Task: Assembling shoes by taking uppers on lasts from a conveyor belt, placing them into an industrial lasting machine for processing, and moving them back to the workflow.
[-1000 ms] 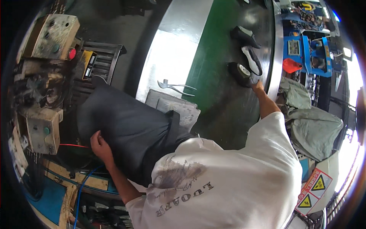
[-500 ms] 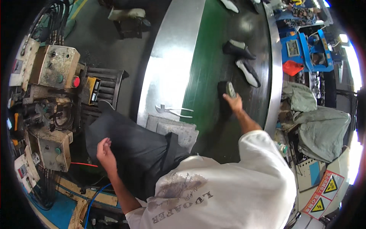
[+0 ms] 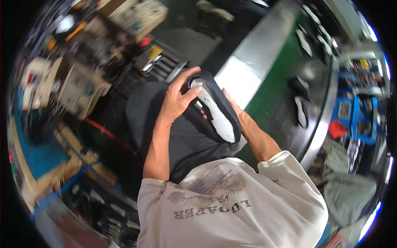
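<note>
You've got that shoe off the belt now, left grip and right grip both holding it; black sides, long whitish face, small dark scribble.

Long green conveyor: dark-and-white shoes lying spread along it.

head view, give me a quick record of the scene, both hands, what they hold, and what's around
left hand: grips the shoe near its upper end, thumb on the pale face
right hand: against the shoe's right side, partly hidden behind it
shoe: dark sides, pale face toward the camera, held above a dark apron
table: long, green and dark, more shoes lying on it
left side: control box, blue hose
right side: blue machine, grey cloth
</note>
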Demonstrator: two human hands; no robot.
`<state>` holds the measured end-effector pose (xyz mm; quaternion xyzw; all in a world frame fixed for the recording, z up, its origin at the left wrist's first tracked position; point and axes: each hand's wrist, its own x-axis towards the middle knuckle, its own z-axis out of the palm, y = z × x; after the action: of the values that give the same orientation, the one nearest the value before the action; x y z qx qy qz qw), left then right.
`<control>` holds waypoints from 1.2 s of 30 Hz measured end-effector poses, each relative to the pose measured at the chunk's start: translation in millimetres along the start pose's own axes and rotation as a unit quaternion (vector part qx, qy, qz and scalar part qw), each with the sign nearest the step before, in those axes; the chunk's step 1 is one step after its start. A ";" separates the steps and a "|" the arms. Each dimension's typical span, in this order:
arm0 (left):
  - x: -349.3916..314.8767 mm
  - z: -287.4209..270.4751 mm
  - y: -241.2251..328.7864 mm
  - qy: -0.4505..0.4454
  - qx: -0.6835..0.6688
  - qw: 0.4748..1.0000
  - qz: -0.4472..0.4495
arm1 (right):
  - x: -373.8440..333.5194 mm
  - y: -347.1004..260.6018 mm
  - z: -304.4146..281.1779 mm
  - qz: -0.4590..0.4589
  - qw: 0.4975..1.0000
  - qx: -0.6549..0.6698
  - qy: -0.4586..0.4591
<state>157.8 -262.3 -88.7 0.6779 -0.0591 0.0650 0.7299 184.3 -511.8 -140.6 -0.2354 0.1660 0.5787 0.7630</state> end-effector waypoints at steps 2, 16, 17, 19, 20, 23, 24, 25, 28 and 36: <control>-26.8 -35.2 10.5 0.124 0.092 0.988 0.012 | 40.4 16.5 18.0 0.057 0.996 -0.021 -0.072; -183.8 -100.8 91.9 0.284 0.367 0.885 0.037 | 67.9 80.5 151.9 -0.131 0.626 -0.765 -0.076; -184.4 -93.4 101.7 0.281 0.194 0.938 0.055 | 72.6 78.5 152.9 -0.133 0.628 -0.764 -0.070; -185.4 -80.8 109.2 0.250 -0.067 0.963 0.067 | 79.9 77.0 153.6 -0.195 0.615 -0.760 -0.071; -183.8 -74.8 108.8 0.243 -0.071 0.965 0.063 | 86.5 78.0 143.3 -0.197 0.619 -0.758 -0.063; -174.2 -52.4 95.9 0.241 0.153 0.959 0.001 | 110.6 91.6 90.3 -0.358 0.504 -0.775 -0.127; -168.6 -45.1 92.7 0.242 0.196 0.950 -0.003 | 111.4 94.4 80.9 -0.356 0.510 -0.775 -0.116; -166.7 -42.0 93.1 0.225 0.223 0.948 -0.008 | 111.2 96.7 70.7 -0.372 0.503 -0.770 -0.124; -160.4 -41.3 86.6 0.182 0.249 0.951 0.013 | 107.1 100.5 52.9 -0.381 0.511 -0.760 -0.123; -140.8 -42.8 79.5 0.165 0.231 0.957 0.065 | 112.2 95.9 57.7 -0.400 0.528 -0.740 -0.115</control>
<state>5.1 -216.0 -38.3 0.8026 0.0342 0.2351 0.5472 121.8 -368.6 -167.5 -0.6890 -0.5227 0.1500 0.4791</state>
